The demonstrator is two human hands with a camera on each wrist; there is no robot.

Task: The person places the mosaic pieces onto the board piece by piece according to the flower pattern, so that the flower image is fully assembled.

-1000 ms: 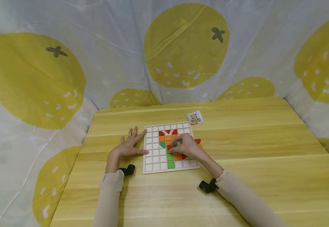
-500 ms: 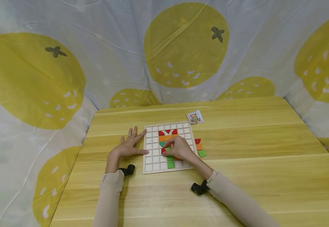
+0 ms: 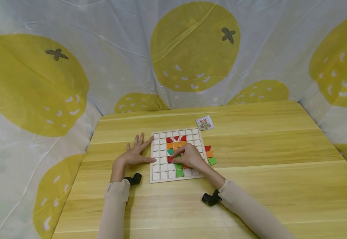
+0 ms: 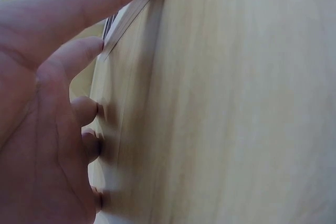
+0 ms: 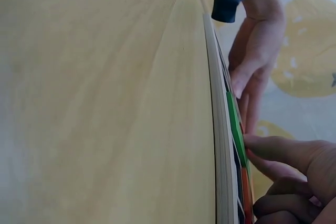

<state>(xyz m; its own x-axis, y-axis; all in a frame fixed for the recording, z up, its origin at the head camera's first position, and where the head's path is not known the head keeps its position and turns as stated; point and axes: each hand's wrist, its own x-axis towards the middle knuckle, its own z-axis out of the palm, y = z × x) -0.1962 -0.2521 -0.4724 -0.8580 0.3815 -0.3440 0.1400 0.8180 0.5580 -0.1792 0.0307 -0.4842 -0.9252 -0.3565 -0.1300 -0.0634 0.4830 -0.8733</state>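
Observation:
A pale wooden grid board [image 3: 163, 180] lies on the table with red, orange and green tiles in its squares. Thumb and forefinger of my right hand [image 3: 189, 156] pinch a small red tile [image 3: 170, 159] at a square left of the green column, its right part covered by the fingertips. In the right wrist view these fingers come down at the board's surface near a green tile [image 5: 234, 124]. My left hand [image 3: 133, 155] has its fingers spread, the thumb and forefinger resting on the board's left edge; in the left wrist view the thumb [image 4: 79, 9] crosses the board's side.
Right of the board lie loose red [image 3: 207, 148], orange [image 3: 210, 154] and green [image 3: 212, 161] tiles. A small pattern card [image 3: 205, 122] showing a coloured figure on a grid sits behind the board's far right corner. A lemon-print cloth [image 3: 125, 66] hangs behind the table.
My right hand has moved left over the board with the red tile, from the green column to the square beside it, where the tile now lies flatter. The left hand stays put.

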